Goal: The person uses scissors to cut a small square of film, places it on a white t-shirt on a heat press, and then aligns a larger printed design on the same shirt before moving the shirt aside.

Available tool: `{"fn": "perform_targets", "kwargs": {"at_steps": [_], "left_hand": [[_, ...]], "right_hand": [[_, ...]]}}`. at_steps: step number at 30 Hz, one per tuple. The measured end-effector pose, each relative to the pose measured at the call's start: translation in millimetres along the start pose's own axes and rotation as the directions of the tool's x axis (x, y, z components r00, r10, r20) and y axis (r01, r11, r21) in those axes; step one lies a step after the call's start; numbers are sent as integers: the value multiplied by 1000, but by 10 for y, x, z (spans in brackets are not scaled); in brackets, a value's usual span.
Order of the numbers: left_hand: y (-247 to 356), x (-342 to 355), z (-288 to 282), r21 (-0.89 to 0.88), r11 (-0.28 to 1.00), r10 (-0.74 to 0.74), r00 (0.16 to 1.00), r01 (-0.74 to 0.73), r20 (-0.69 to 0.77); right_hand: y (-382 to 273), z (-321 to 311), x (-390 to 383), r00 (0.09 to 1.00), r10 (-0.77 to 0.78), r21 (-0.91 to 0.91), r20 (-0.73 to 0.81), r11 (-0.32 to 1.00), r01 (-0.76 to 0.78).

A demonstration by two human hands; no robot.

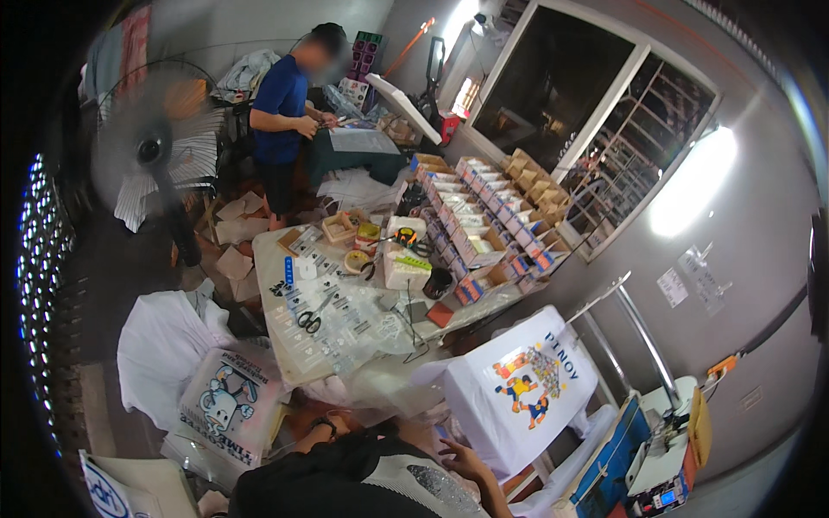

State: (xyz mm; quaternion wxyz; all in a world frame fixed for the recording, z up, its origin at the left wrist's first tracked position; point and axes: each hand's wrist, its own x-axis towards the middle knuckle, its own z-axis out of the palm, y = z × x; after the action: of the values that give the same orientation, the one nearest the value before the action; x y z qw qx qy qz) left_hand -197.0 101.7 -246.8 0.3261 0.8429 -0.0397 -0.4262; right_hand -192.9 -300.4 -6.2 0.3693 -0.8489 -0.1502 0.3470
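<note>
My right hand (pixel 466 462) is low in the view, fingers spread and holding nothing visible, beside the near edge of a white T-shirt (pixel 484 414). The shirt lies stretched over a flat board, with a colourful cartoon print facing up. My left hand (pixel 342 421), with a dark band at its wrist, is just below the table's near edge, next to pale, sheer material (pixel 389 390). Its fingers are mostly hidden, so a grip cannot be made out. Left of it lies a clear film sheet (pixel 224 401) with a cartoon print.
The table (pixel 302 367) bears scissors (pixel 309 321), tape rolls, a dark mug (pixel 438 283) and printed film. Behind stand rows of small boxes (pixel 466 229). A press machine (pixel 665 449) is at right, a running fan (pixel 151 151) at left. Another person (pixel 281 108) stands at a far table.
</note>
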Motion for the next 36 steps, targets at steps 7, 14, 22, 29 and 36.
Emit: {"fn": "perform_targets", "kwargs": {"at_steps": [7, 14, 22, 29, 36], "left_hand": [[-226, -2, -178, 138, 980, 158, 979, -140, -128], [1156, 297, -912, 239, 939, 324, 873, -248, -364], [3726, 649, -1657, 434, 501, 839, 298, -749, -454], [4067, 1135, -1541, 537, 429, 889, 235, -726, -393], [4026, 1160, -1524, 528, 489, 868, 325, -695, -375]], "right_hand": [[1998, 1745, -381, 909, 375, 294, -180, 903, -314], [1471, 1492, -1159, 623, 595, 599, -509, 764, -241], [530, -748, -649, 64, 9, -15, -998, 935, -355], [905, -889, -228, 65, 117, 67, -991, 856, -513], [836, -868, -228, 100, 154, 68, -983, 810, -582]]}}
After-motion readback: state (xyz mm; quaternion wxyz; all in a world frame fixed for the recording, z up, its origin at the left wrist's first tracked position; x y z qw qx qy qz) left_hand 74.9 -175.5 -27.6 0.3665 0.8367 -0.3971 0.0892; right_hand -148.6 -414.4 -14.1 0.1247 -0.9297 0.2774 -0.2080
